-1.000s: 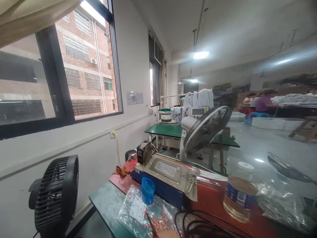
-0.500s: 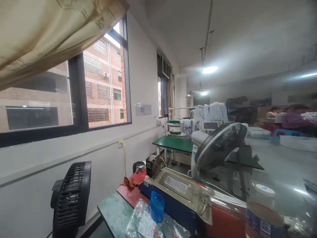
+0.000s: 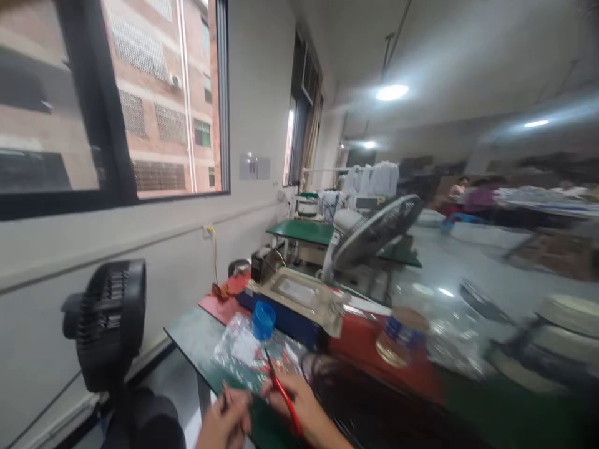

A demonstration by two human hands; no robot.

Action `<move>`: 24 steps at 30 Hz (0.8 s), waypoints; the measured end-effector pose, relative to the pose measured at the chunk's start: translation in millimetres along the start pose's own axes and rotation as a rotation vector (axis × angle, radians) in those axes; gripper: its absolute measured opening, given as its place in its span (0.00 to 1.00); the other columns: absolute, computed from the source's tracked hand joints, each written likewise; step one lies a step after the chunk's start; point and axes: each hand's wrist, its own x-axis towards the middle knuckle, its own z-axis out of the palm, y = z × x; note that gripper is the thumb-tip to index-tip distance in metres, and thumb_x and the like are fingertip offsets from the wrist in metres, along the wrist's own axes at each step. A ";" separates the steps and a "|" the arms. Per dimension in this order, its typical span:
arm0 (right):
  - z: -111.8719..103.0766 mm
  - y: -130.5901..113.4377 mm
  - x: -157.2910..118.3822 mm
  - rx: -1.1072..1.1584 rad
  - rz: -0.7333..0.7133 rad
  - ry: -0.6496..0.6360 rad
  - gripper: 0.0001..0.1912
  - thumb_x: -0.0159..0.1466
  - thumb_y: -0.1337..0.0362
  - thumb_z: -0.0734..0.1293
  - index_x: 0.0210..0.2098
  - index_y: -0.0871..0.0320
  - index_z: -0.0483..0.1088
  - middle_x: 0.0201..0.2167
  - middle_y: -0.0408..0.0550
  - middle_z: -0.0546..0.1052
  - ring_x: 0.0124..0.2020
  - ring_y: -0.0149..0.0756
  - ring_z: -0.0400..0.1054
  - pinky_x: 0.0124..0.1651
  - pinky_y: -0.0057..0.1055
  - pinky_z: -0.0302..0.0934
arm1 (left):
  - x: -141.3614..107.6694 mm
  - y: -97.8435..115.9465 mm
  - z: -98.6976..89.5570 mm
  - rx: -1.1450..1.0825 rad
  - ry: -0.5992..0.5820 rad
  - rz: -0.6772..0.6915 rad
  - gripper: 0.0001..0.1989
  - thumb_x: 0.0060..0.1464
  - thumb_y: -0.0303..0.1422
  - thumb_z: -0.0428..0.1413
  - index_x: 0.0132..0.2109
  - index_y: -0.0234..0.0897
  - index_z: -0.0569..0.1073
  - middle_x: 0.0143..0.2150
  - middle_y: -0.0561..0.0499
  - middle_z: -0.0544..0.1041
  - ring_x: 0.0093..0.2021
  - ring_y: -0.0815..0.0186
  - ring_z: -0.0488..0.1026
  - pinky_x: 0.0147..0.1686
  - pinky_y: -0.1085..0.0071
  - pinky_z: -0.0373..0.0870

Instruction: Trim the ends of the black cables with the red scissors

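At the bottom middle, my right hand [image 3: 299, 402] is closed around a red-handled tool [image 3: 286, 399] whose dark, thin tip points up and left. Just left of it, my left hand [image 3: 227, 415] is closed in a pinch; a small dark thing shows at its fingers, too blurred to name. Both hands are over the near edge of the green table [image 3: 187, 330], slightly apart. Beyond them lie a clear plastic bag [image 3: 234, 343] with small red pieces beside it and a blue cup [image 3: 263, 321].
A blue and beige machine [image 3: 290, 305] stands behind the cup. To its right is a labelled jar [image 3: 402, 337]. A dark bundle [image 3: 369, 399] lies right of my hands. A black fan [image 3: 112, 324] stands left, a grey fan [image 3: 379, 231] behind. People sit far right.
The view has tilted down and turned right, so the window and tables sit higher and further left. Both my hands have come into view, the right with the red-handled tool.
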 end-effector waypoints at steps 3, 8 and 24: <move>-0.3 -9.7 -11.3 0.014 -0.008 -0.016 0.21 0.56 0.47 0.62 0.30 0.60 0.72 0.25 0.43 0.68 0.28 0.32 0.61 0.33 0.27 0.56 | -1.1 -2.7 -2.9 -0.093 0.065 0.000 0.17 0.57 0.40 0.50 0.24 0.36 0.67 0.13 0.64 0.52 0.14 0.77 0.43 0.13 0.77 0.41; -2.2 -8.1 -5.2 0.094 0.073 -0.042 0.21 0.57 0.48 0.63 0.29 0.61 0.71 0.21 0.40 0.64 0.23 0.27 0.56 0.27 0.23 0.52 | -5.2 6.6 -7.1 -0.188 0.128 0.019 0.12 0.53 0.36 0.54 0.28 0.32 0.70 0.21 0.59 0.64 0.17 0.78 0.49 0.18 0.76 0.39; 2.5 3.4 -11.3 0.101 0.211 -0.122 0.22 0.58 0.47 0.63 0.32 0.62 0.70 0.19 0.39 0.61 0.20 0.27 0.56 0.24 0.25 0.50 | -23.7 1.6 -19.3 -0.262 0.138 -0.022 0.09 0.51 0.35 0.58 0.30 0.32 0.71 0.24 0.55 0.68 0.17 0.80 0.54 0.15 0.79 0.44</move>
